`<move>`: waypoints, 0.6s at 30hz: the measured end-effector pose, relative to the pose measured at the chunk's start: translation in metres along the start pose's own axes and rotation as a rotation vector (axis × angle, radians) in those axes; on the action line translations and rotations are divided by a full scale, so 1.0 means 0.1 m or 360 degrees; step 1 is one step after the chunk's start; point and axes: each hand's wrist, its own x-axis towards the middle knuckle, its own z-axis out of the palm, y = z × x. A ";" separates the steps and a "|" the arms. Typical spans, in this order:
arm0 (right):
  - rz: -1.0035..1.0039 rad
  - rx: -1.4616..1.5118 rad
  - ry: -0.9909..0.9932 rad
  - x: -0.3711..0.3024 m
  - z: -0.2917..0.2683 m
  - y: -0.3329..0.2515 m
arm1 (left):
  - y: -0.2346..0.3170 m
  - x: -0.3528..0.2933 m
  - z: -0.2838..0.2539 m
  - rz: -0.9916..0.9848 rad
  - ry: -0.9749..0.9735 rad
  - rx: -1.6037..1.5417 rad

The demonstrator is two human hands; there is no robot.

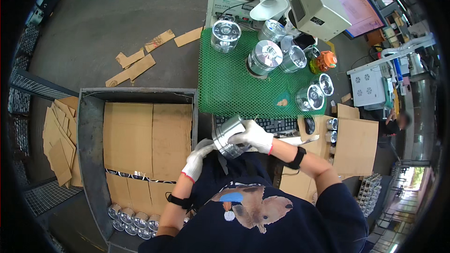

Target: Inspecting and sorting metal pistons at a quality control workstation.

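Note:
A shiny metal piston point(229, 137) with ring grooves is held tilted in front of my body, above the near edge of the green-matted bench. My right hand point(253, 137), in a white knit glove, is closed round its right side. My left hand point(198, 160), gloved the same way, has its bent fingers at the piston's lower left side; part of these fingers is hard to make out. Just beyond the piston lies a black keyboard point(276, 125), partly covered by my right hand.
More pistons point(265, 57) stand on the green mesh mat point(225, 82), near an orange-lidded jar point(323, 62) and a monitor point(355, 4). At left is a metal bin point(91, 147), cardboard-lined, with several pistons point(140, 220) at its near end. Cardboard pieces point(58, 136) lie further left.

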 end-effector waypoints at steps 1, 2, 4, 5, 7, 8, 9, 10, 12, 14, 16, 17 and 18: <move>-0.0047 -0.0629 0.0023 0.09 -0.07 -0.16 | 0.10 -0.07 -0.07 -0.0027 -0.0002 0.0098; -0.0309 -0.1052 0.0137 0.28 -0.11 -0.01 | 0.05 -0.06 -0.17 -0.0022 -0.0007 0.0099; -0.0280 -0.1404 0.0085 0.50 -0.17 -0.24 | -0.13 -0.11 -0.36 -0.0080 0.0157 -0.0331; -0.0162 -0.1580 0.0092 0.61 -0.17 -0.42 | -0.18 -0.15 -0.42 0.0007 0.0201 -0.0325; -0.0203 -0.1563 0.0259 0.91 -0.17 -0.63 | -0.33 -0.17 -0.55 0.0011 0.0220 -0.0427; -0.0103 -0.1993 0.0309 1.04 -0.23 -0.65 | -0.41 -0.17 -0.59 0.0012 0.0232 -0.0523; -0.0204 -0.2017 0.0353 1.21 -0.27 -0.70 | -0.49 -0.19 -0.61 0.0018 0.0242 -0.0523; -0.0305 -0.2042 0.0401 1.39 -0.32 -0.71 | -0.55 -0.22 -0.61 0.0230 0.0254 -0.0253; -0.0483 -0.2171 0.0393 1.70 -0.42 -0.75 | -0.52 -0.21 -0.59 0.0442 0.0259 0.0027; -0.0597 -0.2075 0.0497 1.90 -0.48 -0.74 | -0.35 -0.20 -0.49 0.0072 0.0345 -0.0624; -0.0461 -0.2054 0.0530 2.05 -0.49 -0.71 | -0.24 -0.15 -0.41 0.0038 0.0367 -0.0636; -0.0411 -0.1987 0.0515 2.09 -0.51 -0.70 | -0.19 -0.11 -0.38 0.0000 0.0385 -0.0653; -0.0152 -0.1472 0.0882 2.39 -0.56 -0.37 | -0.11 -0.04 -0.32 -0.0020 0.0333 -0.0603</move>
